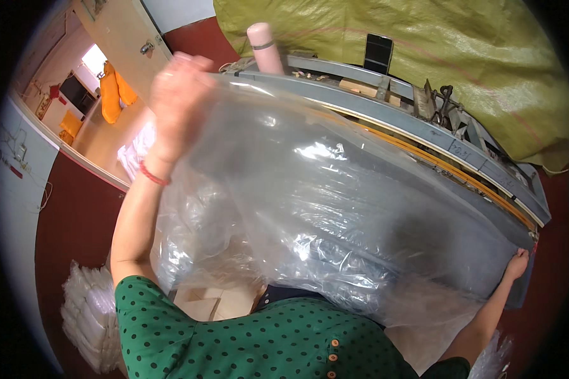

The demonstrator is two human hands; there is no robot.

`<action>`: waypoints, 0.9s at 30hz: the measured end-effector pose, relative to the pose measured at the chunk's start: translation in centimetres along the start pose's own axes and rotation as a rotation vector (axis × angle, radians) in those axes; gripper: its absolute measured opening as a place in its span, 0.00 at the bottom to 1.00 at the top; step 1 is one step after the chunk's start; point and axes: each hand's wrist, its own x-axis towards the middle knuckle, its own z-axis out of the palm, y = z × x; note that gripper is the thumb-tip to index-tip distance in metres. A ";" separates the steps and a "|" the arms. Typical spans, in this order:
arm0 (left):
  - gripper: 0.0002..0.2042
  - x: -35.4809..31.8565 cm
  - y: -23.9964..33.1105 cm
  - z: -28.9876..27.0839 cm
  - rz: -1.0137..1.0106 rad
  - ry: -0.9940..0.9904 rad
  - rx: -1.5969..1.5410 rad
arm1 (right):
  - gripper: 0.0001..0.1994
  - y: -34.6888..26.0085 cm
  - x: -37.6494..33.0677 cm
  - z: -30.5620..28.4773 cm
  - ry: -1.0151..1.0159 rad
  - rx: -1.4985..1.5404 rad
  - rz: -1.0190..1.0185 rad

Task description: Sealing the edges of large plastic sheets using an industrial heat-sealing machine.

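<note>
1. Clear plastic sheet (335,208) — spread in front of the person's body, across a grey surface (520,292), wrinkled and shiny along its near side.
2. At the far lower left, a pile of folded plastic (91,319) sits near the wall.
3. The left hand (180,104), raised high and blurred by motion, is closed on the sheet's upper left corner; a red bracelet (153,175) circles that wrist.
4. Beyond the sheet, a pink bottle (265,52) stands near the left end of a blue-grey metal rail (423,131).
5. Farther right, a dark phone (378,54) is propped upright before a yellow-green cover (480,69).
6. Orange strips (442,162) run along the rail's near side.
7. At the far right, the right hand (517,264) — lower than the left — pinches the sheet's right edge.
</note>
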 end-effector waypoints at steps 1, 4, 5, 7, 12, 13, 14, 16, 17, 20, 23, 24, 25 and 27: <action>0.24 -1.1 1.1 0.4 -0.034 -0.423 -0.020 | 0.11 0.4 -0.1 0.0 0.001 -0.002 0.003; 0.35 -11.3 0.0 1.9 -0.154 -1.290 -0.017 | 0.11 -0.3 0.0 0.0 0.003 0.013 -0.005; 0.36 -14.8 -0.8 1.0 -0.366 -1.393 -0.114 | 0.09 -1.9 -0.2 -0.3 -0.015 0.020 0.011; 0.37 -19.8 -2.6 0.7 -0.580 -1.472 -0.225 | 0.08 -2.5 -0.1 -0.7 -0.021 0.018 0.029; 0.29 -17.7 -0.8 3.8 -0.524 -1.051 -0.322 | 0.13 -1.6 -0.2 -1.1 -0.080 0.035 0.097; 0.26 -17.6 0.4 4.5 -0.505 -0.948 -0.386 | 0.13 -1.2 -0.2 -0.8 -0.081 0.039 0.095; 0.26 -17.7 1.0 5.1 -0.507 -0.949 -0.382 | 0.13 -0.7 0.1 -0.4 -0.086 0.031 0.085; 0.26 -17.8 2.0 6.2 -0.444 -0.966 -0.428 | 0.13 -0.4 0.4 0.1 -0.092 0.026 0.072; 0.26 -17.9 2.2 6.3 -0.479 -1.024 -0.387 | 0.14 -0.2 0.4 0.4 -0.108 0.086 0.125; 0.23 -18.8 1.5 9.5 -0.519 -0.860 -0.460 | 0.14 6.1 1.6 1.1 -0.052 0.257 0.160; 0.17 -18.3 1.6 11.4 -0.604 -0.741 -0.461 | 0.14 8.0 1.6 -0.3 0.003 0.598 0.191; 0.17 -18.4 1.6 11.4 -0.609 -0.746 -0.452 | 0.13 7.2 1.4 -1.1 0.001 0.820 0.253; 0.15 -18.4 1.7 11.7 -0.677 -0.735 -0.386 | 0.12 7.2 1.0 -2.3 -0.035 0.960 0.278; 0.12 -18.4 2.4 12.2 -0.745 -0.721 -0.320 | 0.12 7.3 0.3 -5.6 -0.051 1.024 0.344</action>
